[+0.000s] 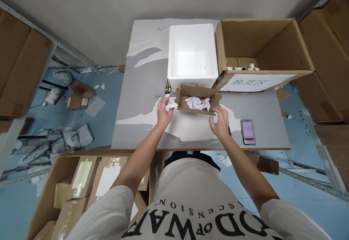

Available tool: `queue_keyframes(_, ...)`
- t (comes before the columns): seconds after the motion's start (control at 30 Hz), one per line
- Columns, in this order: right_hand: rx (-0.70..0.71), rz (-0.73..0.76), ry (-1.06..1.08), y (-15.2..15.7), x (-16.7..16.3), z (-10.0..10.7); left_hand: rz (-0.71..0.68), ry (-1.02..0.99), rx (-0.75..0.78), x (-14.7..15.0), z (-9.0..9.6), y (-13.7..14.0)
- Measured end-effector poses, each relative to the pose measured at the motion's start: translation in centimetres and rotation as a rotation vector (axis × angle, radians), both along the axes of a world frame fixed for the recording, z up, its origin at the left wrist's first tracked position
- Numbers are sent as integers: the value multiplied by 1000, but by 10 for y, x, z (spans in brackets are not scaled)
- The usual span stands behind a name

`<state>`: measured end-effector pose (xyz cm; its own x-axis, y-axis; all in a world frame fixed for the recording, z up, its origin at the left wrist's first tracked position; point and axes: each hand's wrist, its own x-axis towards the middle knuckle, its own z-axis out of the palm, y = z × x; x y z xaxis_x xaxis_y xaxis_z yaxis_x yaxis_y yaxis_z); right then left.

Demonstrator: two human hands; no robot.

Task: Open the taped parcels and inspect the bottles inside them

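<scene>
A small open cardboard box [196,91] sits on the table in front of me, with crumpled white paper [197,103] inside it. My left hand [164,113] is closed on a crumpled piece of white paper [171,105] just left of the box. At the box's front right corner, my right hand [220,122] grips the cardboard between thumb and fingers. Beyond my left hand lies a yellow-and-black utility knife [168,86]. Part of a dark and red object shows beside my right wrist, mostly hidden.
A white foam box [193,77] stands behind the small box, beside a large open carton [302,65] with a handwritten sign. A phone [248,132] lies at the right on the grey table [141,105]. Below left is a big carton of taped boxes [79,176]. Shelves flank both sides.
</scene>
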<state>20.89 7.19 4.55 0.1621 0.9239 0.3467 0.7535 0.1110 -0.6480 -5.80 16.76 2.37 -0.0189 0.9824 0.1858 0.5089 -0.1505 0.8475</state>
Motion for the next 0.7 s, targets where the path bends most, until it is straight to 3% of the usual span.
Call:
queue_keyframes(0.1,-82,-262,80,23,29,-8,121,-291,-135,21,6,32)
queue_keyframes(0.17,-224,-367,272,35,41,-19,210,-533,-380,26,1,45)
queue_keyframes(0.27,-468,-422,625,45,48,-34,123,-803,-789,25,-7,54)
queue_keyframes(0.33,-556,-418,740,48,47,-38,44,-893,-932,24,-9,54)
queue_keyframes(0.43,-549,-429,729,49,42,-37,-5,-937,-1002,24,-7,51)
queue_keyframes(0.53,-489,-437,728,39,46,-22,-70,-943,-1011,28,2,45)
queue_keyframes(0.63,-375,-377,825,9,69,7,-181,-979,-941,44,18,32)
queue_keyframes(0.7,-273,-371,852,-27,96,31,-278,-960,-903,70,32,18)
